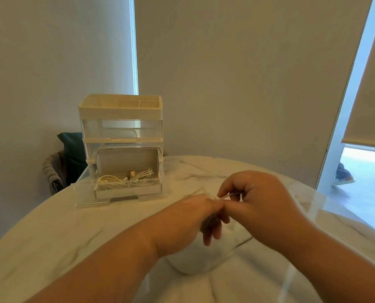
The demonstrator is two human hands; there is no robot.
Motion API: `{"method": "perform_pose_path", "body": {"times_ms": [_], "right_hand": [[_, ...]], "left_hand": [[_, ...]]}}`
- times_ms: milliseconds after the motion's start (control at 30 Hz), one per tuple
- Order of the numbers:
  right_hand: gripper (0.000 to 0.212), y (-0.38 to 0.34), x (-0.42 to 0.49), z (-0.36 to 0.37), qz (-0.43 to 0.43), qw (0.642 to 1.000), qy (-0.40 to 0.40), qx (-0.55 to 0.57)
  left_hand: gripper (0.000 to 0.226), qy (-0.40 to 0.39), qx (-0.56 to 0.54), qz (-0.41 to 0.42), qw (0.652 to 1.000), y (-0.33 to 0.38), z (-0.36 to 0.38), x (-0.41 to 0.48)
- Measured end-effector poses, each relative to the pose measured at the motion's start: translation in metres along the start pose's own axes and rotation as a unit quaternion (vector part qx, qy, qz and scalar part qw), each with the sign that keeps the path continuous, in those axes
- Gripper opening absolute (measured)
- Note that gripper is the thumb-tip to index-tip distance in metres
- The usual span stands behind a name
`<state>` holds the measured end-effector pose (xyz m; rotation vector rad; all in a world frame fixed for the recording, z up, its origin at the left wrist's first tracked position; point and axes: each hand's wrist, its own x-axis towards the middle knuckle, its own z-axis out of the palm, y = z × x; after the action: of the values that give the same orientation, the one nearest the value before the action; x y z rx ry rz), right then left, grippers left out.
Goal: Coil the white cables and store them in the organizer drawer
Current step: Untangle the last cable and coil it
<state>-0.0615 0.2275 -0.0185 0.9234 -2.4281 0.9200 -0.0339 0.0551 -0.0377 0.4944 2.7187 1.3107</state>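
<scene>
White cable (231, 195) is pinched by the curled fingers of the left hand (186, 215) and the right hand (258, 200), mid-frame above the marble table (73, 248). Farther off, upper left, the organizer (121, 127) is stood near the table's edge, its bottom drawer (127, 190) pulled open, coiled cables (125, 179) laid inside. A chair (55, 169) is seen behind.

One organizer (121, 127), one open drawer (127, 190), one surface (51, 237). My left grip (188, 217) and right grip (258, 200) make two, sharing one white cable (230, 195). The drawer's cables (127, 178) tangle beyond counting.
</scene>
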Motion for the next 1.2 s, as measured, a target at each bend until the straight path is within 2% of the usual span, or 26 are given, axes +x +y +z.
{"method": "perform_pose_path", "body": {"times_ms": [67, 167, 300, 400, 467, 600, 733, 867, 967, 1100, 1200], "right_hand": [[0.011, 0.006, 0.002, -0.001, -0.003, 1.0, 0.003, -0.002], [0.009, 0.012, 0.006, -0.002, -0.012, 1.0, 0.011, 0.018], [0.014, 0.017, 0.009, -0.005, -0.019, 1.0, 0.016, 0.018], [0.015, 0.016, 0.009, -0.006, -0.031, 0.999, 0.016, 0.019], [0.015, 0.017, 0.009, -0.006, -0.03, 0.999, 0.013, 0.019], [0.019, 0.025, 0.013, -0.003, -0.031, 0.999, -0.003, 0.035], [0.021, 0.031, 0.012, 0.003, -0.038, 0.994, -0.028, 0.102], [0.011, 0.036, 0.013, 0.008, 0.001, 0.977, -0.065, 0.202], [0.018, 0.037, 0.012, 0.016, 0.089, 0.937, -0.116, 0.317], [0.027, 0.037, 0.007, 0.029, 0.244, 0.813, -0.242, 0.471], [0.018, 0.036, 0.008, 0.036, 0.322, 0.73, -0.236, 0.555]], "left_hand": [[0.039, 0.002, 0.04, 0.03, 0.999, 0.001, 0.001, -0.001], [0.042, 0.013, 0.001, 0.024, 1.0, 0.0, -0.004, -0.007], [0.042, 0.002, -0.142, -0.024, 0.99, 0.0, -0.004, -0.005], [0.037, -0.033, -0.278, -0.039, 0.959, 0.003, -0.002, -0.006], [0.036, -0.037, -0.323, -0.045, 0.945, 0.003, 0.0, -0.005], [0.038, -0.027, -0.267, -0.023, 0.963, 0.002, 0.001, -0.005], [0.044, -0.044, -0.192, -0.01, 0.98, 0.008, 0.003, -0.005], [0.048, -0.06, -0.262, 0.0, 0.963, 0.009, -0.001, -0.005], [0.045, -0.07, -0.337, 0.013, 0.939, 0.005, -0.004, -0.005], [0.039, -0.086, -0.475, 0.077, 0.872, 0.007, -0.014, -0.008], [0.037, -0.023, -0.549, 0.108, 0.829, 0.012, -0.023, -0.01]]}}
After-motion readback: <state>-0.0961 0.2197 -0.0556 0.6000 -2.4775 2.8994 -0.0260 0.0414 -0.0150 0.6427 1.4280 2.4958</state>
